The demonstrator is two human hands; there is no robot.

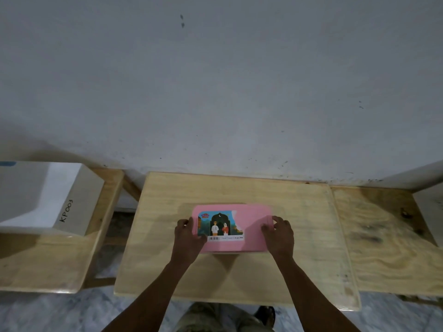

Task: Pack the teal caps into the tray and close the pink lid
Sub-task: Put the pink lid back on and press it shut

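A pink lid (249, 238) with a colourful picture label lies flat over the tray in the middle of the wooden table (239, 188). The tray underneath is almost fully hidden, and no teal caps show. My left hand (188, 238) grips the lid's left edge, fingers curled over it. My right hand (279, 232) holds the right edge, fingertips pressing on the top corner.
A white cardboard box (48, 200) marked KP003 stands on a wooden table at the left. Another wooden table (388, 236) adjoins on the right. A grey wall rises directly behind the tables. A marble floor, my legs and a shoe show below.
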